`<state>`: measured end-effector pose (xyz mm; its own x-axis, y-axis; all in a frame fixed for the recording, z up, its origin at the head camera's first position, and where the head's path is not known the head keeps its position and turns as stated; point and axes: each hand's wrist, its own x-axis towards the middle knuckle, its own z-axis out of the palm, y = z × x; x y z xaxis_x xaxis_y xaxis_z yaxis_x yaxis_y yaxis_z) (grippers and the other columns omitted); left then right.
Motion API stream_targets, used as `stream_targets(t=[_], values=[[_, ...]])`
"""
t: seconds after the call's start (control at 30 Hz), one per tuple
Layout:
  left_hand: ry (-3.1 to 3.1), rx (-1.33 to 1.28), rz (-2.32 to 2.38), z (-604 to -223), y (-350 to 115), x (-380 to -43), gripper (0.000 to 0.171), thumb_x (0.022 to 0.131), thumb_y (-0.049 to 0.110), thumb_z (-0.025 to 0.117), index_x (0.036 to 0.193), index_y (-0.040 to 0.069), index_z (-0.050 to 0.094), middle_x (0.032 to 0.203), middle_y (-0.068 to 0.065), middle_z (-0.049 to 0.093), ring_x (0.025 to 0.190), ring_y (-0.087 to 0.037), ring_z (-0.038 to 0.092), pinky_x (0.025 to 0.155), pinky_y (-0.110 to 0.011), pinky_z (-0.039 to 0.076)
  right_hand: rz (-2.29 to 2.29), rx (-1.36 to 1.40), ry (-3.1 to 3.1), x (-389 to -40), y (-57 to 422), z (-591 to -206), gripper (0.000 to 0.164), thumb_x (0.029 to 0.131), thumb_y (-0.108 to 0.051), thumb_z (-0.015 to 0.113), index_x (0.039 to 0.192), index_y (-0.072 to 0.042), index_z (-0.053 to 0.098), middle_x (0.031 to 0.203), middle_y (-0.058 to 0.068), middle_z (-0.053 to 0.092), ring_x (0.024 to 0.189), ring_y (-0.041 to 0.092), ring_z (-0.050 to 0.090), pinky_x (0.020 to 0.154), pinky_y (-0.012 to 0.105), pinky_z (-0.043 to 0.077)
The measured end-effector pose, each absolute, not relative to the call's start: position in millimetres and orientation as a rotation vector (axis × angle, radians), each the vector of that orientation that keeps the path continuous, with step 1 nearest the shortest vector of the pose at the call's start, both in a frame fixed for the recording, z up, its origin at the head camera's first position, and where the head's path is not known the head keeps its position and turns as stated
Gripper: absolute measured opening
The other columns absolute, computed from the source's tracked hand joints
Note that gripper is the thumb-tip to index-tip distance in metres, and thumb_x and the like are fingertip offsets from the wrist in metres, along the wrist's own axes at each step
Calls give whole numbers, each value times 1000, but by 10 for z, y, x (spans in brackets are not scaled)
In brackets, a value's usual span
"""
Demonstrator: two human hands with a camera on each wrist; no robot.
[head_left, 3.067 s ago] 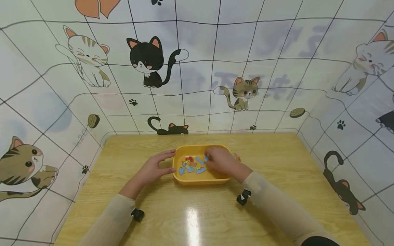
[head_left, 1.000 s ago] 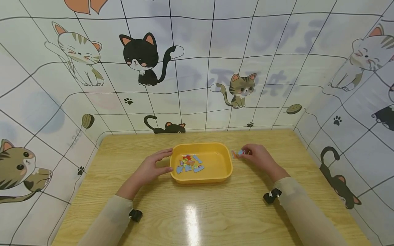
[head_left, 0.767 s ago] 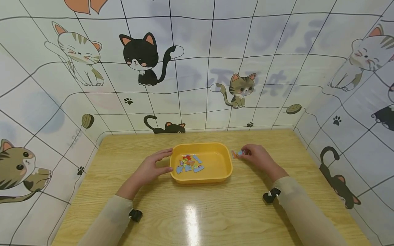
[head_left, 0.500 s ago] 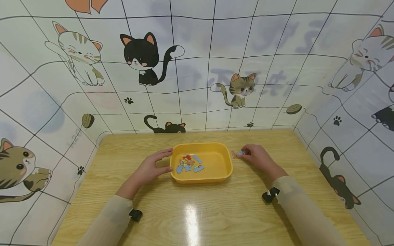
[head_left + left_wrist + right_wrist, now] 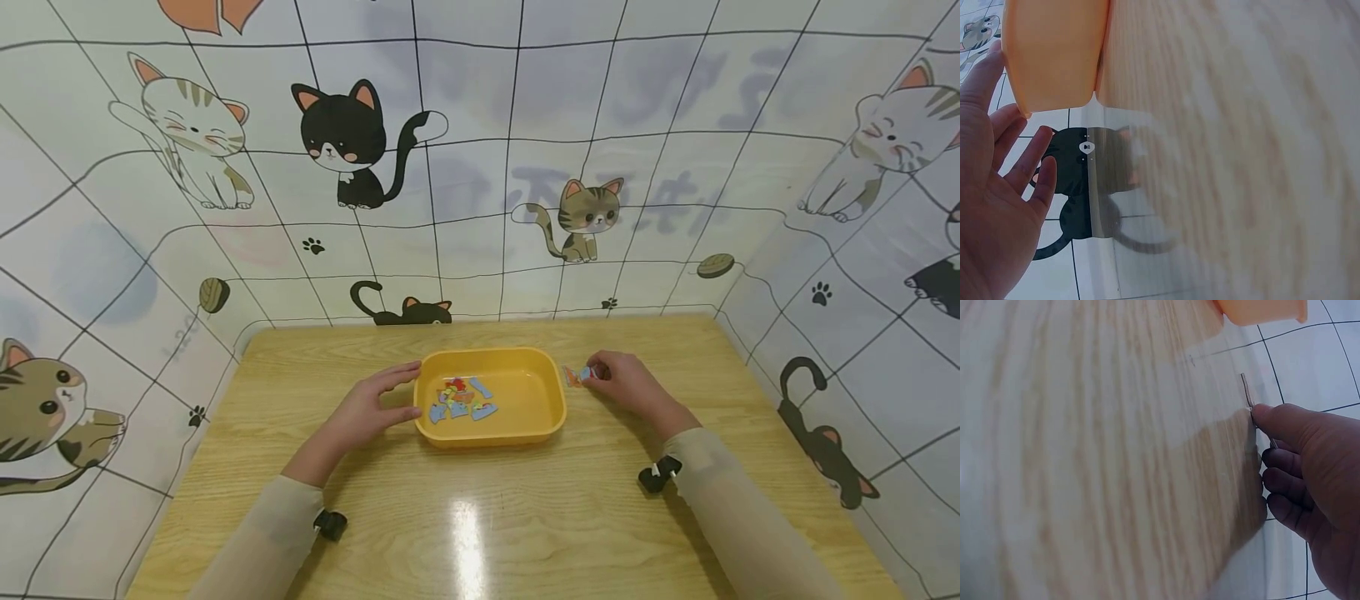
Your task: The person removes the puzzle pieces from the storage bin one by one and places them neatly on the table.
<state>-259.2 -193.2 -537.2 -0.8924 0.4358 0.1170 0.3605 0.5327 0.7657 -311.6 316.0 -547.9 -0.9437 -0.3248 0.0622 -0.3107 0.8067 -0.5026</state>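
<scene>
A yellow tray [image 5: 525, 437] stands on the table with several small, flat puzzle pieces [image 5: 459, 410], mostly light blue with some red, yellow and orange, in its left half. My left hand [image 5: 367, 417] rests at the tray's left end, fingers spread and fairly straight against the rim; the left wrist view shows the palm with nothing in it. Right of the tray, my right hand [image 5: 633, 387] pinches a light blue puzzle piece [image 5: 586, 374] between thumb and fingers, close over the table. That piece adjoins an orange puzzle piece [image 5: 572, 377] lying by the tray's right rim.
The wooden table [image 5: 420, 517] has a bright glare spot near its front. A cloth printed with cats and grid lines [image 5: 480, 192] rises behind the table and at both sides. A small black camera [image 5: 658, 475] sits on the right wrist.
My right hand has left the tray's right half with a blue piece and moved right to the orange piece, where it has stayed about a second. My left hand keeps to the tray's left rim.
</scene>
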Motion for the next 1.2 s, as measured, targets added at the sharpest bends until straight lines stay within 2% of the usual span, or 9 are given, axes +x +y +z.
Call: stream_targets(t=[0.27, 0.47, 0.97, 1.2], values=[[2677, 692, 1300, -5367, -1934, -2599, 71, 96, 32, 90, 159, 13, 62, 171, 6, 50, 161, -32, 41, 129, -62, 35, -862, -494, 2939, -3122, 3146, -5496, 29, 102, -21, 83, 121, 0, 74, 94, 2, 69, 85, 21, 61, 79, 44, 55], [2663, 680, 1300, -5364, -1911, -2602, 71, 97, 33, 89, 160, 15, 61, 171, 10, 48, 161, -29, 40, 130, -60, 34, -886, -449, 2899, -3107, 3191, -5503, 29, 103, -22, 81, 124, -3, 74, 96, 2, 70, 88, 21, 63, 81, 44, 56], [2655, 661, 1302, -5377, -1929, -2593, 70, 98, 32, 89, 160, 16, 61, 171, 11, 48, 162, -29, 39, 130, -60, 34, -952, -424, 2890, -3065, 3164, -5451, 35, 104, -20, 80, 130, 1, 72, 98, 4, 69, 87, 21, 61, 78, 41, 55], [2654, 664, 1306, -5372, -1942, -2596, 70, 98, 33, 89, 160, 15, 61, 171, 11, 48, 161, -29, 39, 129, -60, 35, -1026, -496, 2921, -3027, 3075, -5289, 37, 103, -17, 82, 131, 5, 71, 96, 4, 68, 83, 20, 60, 71, 34, 53]])
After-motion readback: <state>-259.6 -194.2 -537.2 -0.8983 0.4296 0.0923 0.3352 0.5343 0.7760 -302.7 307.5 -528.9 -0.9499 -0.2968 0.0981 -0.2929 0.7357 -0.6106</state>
